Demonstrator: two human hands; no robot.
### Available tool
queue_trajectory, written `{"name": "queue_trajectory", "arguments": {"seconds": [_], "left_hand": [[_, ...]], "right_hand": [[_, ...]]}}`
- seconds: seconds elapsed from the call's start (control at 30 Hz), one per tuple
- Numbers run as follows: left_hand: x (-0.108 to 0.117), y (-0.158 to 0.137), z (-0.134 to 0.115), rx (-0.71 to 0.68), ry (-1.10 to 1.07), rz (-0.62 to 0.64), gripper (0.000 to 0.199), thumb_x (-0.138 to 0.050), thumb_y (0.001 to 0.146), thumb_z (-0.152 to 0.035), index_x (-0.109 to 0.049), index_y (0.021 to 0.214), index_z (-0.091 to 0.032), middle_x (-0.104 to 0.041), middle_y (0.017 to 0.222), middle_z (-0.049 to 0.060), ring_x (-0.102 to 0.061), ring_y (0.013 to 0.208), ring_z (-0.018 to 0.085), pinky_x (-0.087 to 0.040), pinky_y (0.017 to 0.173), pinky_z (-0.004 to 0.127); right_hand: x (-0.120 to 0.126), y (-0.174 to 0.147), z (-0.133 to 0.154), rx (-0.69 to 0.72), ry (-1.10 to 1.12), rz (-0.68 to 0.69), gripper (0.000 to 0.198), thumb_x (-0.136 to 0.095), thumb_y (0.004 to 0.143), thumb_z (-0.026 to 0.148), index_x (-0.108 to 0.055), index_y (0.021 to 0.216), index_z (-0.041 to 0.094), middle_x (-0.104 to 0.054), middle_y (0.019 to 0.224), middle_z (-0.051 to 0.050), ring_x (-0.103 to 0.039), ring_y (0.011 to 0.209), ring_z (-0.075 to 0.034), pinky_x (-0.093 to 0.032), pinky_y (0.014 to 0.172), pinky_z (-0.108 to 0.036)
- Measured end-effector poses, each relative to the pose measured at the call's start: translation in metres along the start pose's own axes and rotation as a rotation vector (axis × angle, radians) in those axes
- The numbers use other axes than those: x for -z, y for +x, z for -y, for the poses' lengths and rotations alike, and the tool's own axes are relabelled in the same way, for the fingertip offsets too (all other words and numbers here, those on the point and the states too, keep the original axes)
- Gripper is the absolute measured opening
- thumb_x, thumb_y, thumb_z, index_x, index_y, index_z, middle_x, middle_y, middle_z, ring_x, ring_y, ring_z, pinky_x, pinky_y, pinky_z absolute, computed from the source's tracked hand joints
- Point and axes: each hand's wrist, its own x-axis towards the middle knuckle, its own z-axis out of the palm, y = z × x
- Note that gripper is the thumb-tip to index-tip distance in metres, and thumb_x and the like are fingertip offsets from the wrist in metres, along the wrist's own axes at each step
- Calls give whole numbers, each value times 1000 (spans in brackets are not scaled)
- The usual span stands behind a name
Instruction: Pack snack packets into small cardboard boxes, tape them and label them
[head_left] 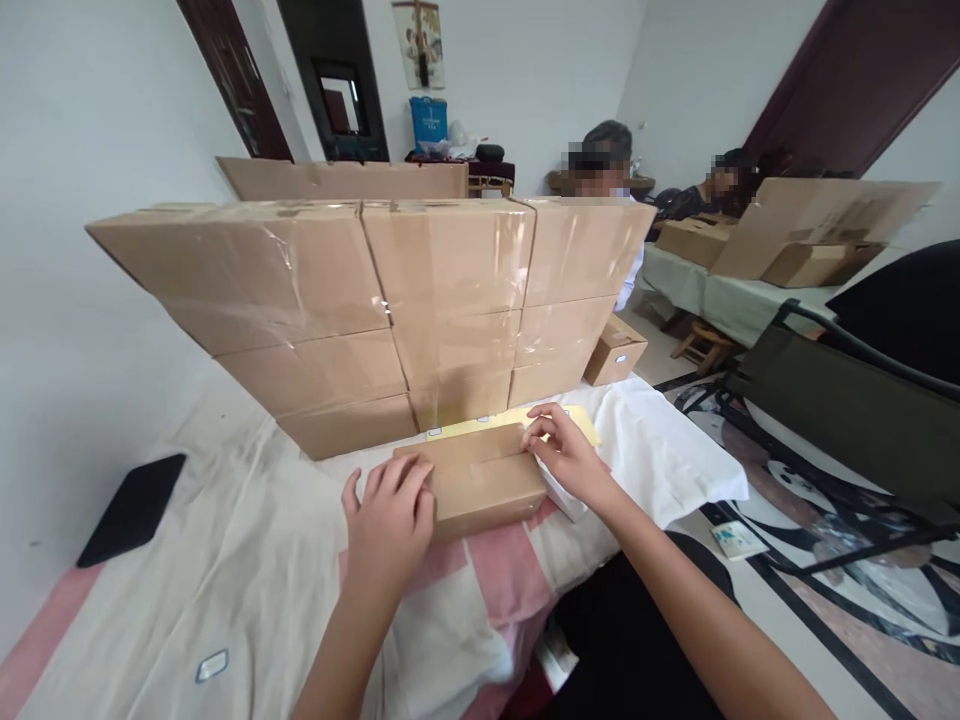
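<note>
A small brown cardboard box (487, 490) lies on the cloth-covered surface in front of me, its top flaps folded flat. My left hand (391, 505) grips the left end, fingers bent over the top edge and the thumb against the near side. At the right end, my right hand (562, 450) has its thumb and fingers pinched together by the top corner. Something small and pale shows at those fingertips, too little to name. Behind the box lies a yellow sheet (457, 428), partly hidden by the box and my right hand.
A wall of taped cardboard boxes (450, 260) rises just beyond. Another small box (615, 350) stands at its right end. A black flat device (133, 508) lies at left, a label sticker (212, 665) near the front. Two people sit farther back; a folding chair (840, 400) is at right.
</note>
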Motion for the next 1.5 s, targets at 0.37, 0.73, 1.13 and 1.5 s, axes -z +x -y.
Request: {"name": "queue_trajectory", "arguments": {"seconds": [0.37,0.73,1.13,1.5], "left_hand": [[3,61,-8,-230,-36,390,23,-47,99,-32,-68,109,-31,-67,115,6,-58,103,27,-40,89,42],[-6,99,-9,-302,-359,706,35,-58,90,-36,-62,125,-34,-56,131,4,-59,110,24,-48,93,38],[-18,103,-11,-256,-604,661,29,-49,100,-43,-73,98,-28,-51,145,3,-53,131,26,-49,108,45],[-5,99,-11,-206,-662,243,22,-45,103,-29,-60,90,-21,-63,123,3,-61,113,17,-47,103,35]], "right_hand": [[-34,21,18,9,-159,133,29,-51,91,16,-48,118,24,-62,77,4,-60,70,-16,-43,66,-28],[-8,0,8,8,-280,250,37,-53,93,14,-42,126,27,-60,82,4,-55,65,-12,-43,61,-26],[-25,-1,7,139,-312,244,39,-55,95,12,-41,127,29,-64,89,2,-58,73,-14,-46,68,-28],[-26,-11,-1,266,-724,82,48,-60,95,26,-48,141,25,-64,125,-11,-57,108,-29,-49,88,-46]]}}
